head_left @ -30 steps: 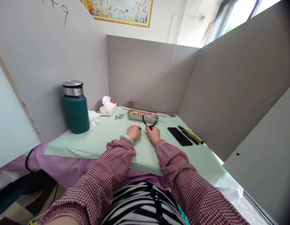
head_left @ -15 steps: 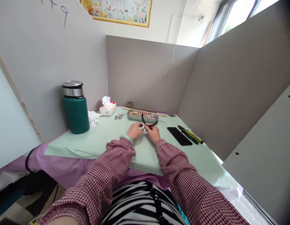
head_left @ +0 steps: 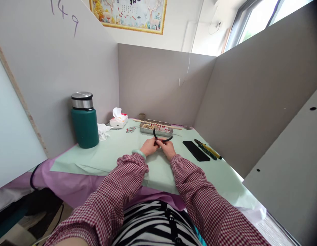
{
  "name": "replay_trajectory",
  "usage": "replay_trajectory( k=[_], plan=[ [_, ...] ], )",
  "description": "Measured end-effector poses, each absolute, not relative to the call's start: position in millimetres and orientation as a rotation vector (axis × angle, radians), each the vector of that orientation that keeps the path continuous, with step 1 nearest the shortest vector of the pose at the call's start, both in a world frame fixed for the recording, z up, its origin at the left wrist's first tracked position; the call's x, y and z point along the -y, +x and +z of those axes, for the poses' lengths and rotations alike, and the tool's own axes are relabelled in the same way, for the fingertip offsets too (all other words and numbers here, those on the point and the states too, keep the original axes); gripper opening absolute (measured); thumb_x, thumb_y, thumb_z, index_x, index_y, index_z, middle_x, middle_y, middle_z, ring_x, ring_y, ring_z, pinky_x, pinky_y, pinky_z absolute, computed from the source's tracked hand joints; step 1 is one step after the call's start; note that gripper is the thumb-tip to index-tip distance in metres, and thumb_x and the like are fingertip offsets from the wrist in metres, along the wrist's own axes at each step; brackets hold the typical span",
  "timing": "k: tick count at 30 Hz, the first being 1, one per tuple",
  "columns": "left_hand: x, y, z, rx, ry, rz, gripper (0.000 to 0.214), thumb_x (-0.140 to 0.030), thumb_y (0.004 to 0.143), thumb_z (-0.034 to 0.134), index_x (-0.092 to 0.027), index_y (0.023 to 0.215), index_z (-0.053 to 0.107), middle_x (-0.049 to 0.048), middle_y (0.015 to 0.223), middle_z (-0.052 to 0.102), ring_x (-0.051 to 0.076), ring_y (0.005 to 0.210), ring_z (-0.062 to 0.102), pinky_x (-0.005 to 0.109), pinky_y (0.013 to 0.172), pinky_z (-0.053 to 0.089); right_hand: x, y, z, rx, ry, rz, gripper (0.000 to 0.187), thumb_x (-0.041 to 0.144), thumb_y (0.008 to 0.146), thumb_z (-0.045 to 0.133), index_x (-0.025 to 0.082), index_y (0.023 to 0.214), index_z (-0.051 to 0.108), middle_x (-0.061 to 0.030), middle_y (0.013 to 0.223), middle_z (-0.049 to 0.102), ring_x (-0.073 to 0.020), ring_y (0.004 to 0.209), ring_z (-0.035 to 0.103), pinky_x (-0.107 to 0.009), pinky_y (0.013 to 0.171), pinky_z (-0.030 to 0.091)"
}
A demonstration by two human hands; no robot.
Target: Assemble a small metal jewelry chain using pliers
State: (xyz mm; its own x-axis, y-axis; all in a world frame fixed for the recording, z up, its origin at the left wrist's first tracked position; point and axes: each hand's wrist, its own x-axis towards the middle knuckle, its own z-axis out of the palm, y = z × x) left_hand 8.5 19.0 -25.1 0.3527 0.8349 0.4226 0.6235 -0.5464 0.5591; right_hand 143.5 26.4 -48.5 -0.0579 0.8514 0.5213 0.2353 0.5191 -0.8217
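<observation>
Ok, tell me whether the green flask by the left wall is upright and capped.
Upright and capped: the green flask stands on its base on the table cover, its silver lid seated level on top.

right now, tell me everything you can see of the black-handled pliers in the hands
The pliers show mainly as two thin black curved handles, seemingly rubber-coated, spread apart in a V that opens away from the person. The head is hidden where the left hand and right hand meet around it. The tool sits low over the pale green mat, just in front of the metal tray. Whether it grips anything is too small to tell.
</observation>
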Motion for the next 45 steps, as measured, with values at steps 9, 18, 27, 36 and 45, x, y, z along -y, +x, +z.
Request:
replay_trajectory(
  k=[9,18,27,36,45],
  plan=[
    [-16.1,10.6,-24.3,-1.345,2.316,0.963,0.033,-0.030,0.082,0.058,-0.014,0.110,0.056,0.0103,0.099,0.066,0.022,0.093,0.061,0.035,0.082,0.047,-18.3,142.0,-40.0,1.576,-0.966,0.735,0.021,0.030,0.088,0.055,0.013,0.100,0.060,-0.0049,0.099,0.062,-0.0164,0.087,0.061,-0.036,0.076,0.052],
    [-14.0,11.7,-23.8,-1.246,2.236,0.969,0.029,-0.018,0.082,0.054,-0.014,0.111,0.055,0.0048,0.086,0.069,0.018,0.083,0.063,0.035,0.082,0.047,-13.3,143.9,-36.3,1.553,-1.020,0.767,0.023,0.033,0.090,0.053,0.012,0.097,0.059,-0.0023,0.088,0.062,-0.0123,0.072,0.061,-0.029,0.065,0.052],
    [-19.3,10.7,-19.9,-1.168,1.940,1.041,0.028,-0.028,0.089,0.050,-0.013,0.113,0.054,0.0061,0.095,0.065,0.017,0.086,0.062,0.038,0.084,0.047,-23.1,145.2,-41.2,1.506,-1.122,0.611,0.027,0.034,0.090,0.051,0.013,0.106,0.057,-0.0040,0.093,0.062,-0.0131,0.075,0.061,-0.030,0.066,0.053],
    [-8.3,12.6,-9.3,-0.982,1.686,0.879,0.037,-0.043,0.089,0.044,-0.011,0.098,0.059,0.0048,0.074,0.065,0.014,0.069,0.061,0.028,0.063,0.047,-25.2,157.4,-44.0,1.428,-1.265,0.092,0.043,0.016,0.080,0.051,0.018,0.122,0.050,-0.0108,0.114,0.051,-0.0219,0.099,0.052,-0.041,0.089,0.042],
    [-8.7,7.6,-9.1,-0.856,1.530,0.816,0.040,-0.045,0.081,0.043,-0.010,0.081,0.063,0.0083,0.063,0.066,0.014,0.060,0.061,0.024,0.056,0.040,-9.2,149.2,-35.7,1.651,-1.330,-0.127,0.073,0.013,0.068,0.054,0.024,0.138,0.036,-0.0101,0.119,0.051,-0.0288,0.106,0.042,-0.041,0.086,0.034]
  ],
)
